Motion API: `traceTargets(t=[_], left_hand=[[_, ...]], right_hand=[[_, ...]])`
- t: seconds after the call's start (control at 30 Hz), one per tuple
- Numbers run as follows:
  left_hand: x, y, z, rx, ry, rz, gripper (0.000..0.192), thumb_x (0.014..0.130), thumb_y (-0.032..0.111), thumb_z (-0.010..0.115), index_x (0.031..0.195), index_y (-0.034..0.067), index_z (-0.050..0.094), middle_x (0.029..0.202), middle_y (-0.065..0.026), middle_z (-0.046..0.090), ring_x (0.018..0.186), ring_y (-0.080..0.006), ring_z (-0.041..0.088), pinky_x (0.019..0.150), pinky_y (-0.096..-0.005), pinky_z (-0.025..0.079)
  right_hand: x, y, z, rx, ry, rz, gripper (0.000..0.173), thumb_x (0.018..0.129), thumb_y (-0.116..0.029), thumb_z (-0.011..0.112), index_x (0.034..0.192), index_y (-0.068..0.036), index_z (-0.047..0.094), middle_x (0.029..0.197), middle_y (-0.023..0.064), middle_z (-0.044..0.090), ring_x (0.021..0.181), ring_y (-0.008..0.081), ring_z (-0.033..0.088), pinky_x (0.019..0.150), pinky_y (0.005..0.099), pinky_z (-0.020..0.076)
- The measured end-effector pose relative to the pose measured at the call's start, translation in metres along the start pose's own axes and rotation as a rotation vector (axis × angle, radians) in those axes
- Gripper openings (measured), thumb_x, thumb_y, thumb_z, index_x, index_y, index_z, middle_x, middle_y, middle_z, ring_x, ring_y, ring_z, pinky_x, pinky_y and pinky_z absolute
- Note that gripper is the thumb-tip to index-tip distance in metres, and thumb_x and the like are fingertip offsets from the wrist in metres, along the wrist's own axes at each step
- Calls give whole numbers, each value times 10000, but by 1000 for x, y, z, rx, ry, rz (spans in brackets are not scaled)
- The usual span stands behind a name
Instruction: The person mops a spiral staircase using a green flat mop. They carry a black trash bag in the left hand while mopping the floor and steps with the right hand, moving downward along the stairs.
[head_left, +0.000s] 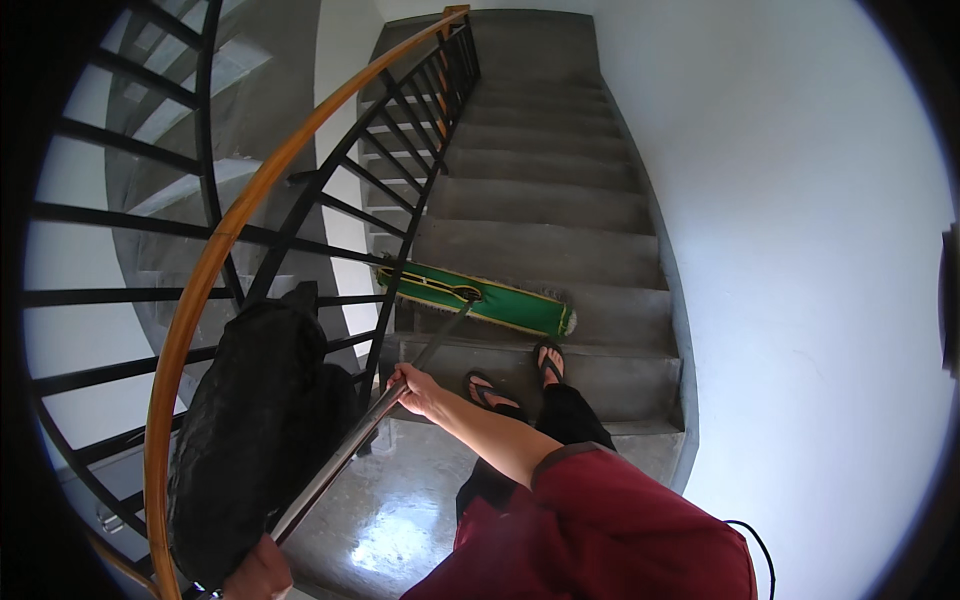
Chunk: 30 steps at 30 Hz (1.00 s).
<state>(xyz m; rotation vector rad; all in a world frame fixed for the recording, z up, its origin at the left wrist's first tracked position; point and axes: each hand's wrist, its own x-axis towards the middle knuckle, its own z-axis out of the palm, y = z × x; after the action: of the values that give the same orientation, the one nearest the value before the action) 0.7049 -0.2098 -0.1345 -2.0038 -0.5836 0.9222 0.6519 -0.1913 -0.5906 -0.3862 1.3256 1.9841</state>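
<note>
My right hand (414, 388) grips the metal pole (337, 463) of a flat dust mop partway along its length. At the bottom of the view, my left hand (259, 571) is closed around the pole's near end, partly cut off by the frame. The green mop head (517, 306), with yellow edging and a grey fringe, lies across a concrete step just beyond my feet. Its left end reaches the railing bars. A black bundle (255, 427), cloth or plastic, is between the pole and the handrail; what supports it is hidden.
A curved wooden handrail (196, 292) on black metal bars (352, 241) runs along the left. Grey concrete stairs (536, 199) lead away ahead. A white wall (795, 247) bounds the right. My feet in flip-flops (551, 364) stand near a step edge.
</note>
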Motion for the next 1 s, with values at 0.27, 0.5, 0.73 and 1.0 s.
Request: traceTargets(t=[0.27, 0.5, 0.73, 1.0], left_hand=[[36, 31, -5, -170, 99, 2, 183, 838, 140, 501, 674, 87, 562, 543, -40, 474, 424, -190, 461, 384, -314, 352], [56, 74, -2, -202, 184, 43, 203, 801, 121, 507, 598, 124, 496, 524, -14, 438, 436, -169, 449, 415, -303, 339], [63, 84, -5, -200, 166, -29, 212, 769, 115, 542, 589, 130, 431, 527, -23, 403, 470, -179, 444, 474, -315, 372], [64, 24, -14, -530, -225, -284, 179, 684, 148, 631, 679, 100, 458, 606, -71, 484, 600, -251, 512, 598, -383, 385]], right_hand=[[-50, -64, -60, 107, 132, -194, 167, 813, -49, 513, 664, -34, 439, 609, 114, 449, 573, 269, 489, 602, 408, 463], [-83, -123, -114, 7, 146, -295, 188, 841, -85, 473, 665, -20, 451, 630, 118, 473, 621, 271, 519, 610, 399, 469], [-108, -138, -108, 30, 84, -236, 138, 825, -117, 495, 757, -1, 463, 675, 126, 484, 622, 276, 532, 618, 443, 519], [-98, -125, -54, -372, 329, -232, 117, 812, -92, 436, 854, -5, 503, 804, 149, 546, 760, 299, 574, 663, 394, 491]])
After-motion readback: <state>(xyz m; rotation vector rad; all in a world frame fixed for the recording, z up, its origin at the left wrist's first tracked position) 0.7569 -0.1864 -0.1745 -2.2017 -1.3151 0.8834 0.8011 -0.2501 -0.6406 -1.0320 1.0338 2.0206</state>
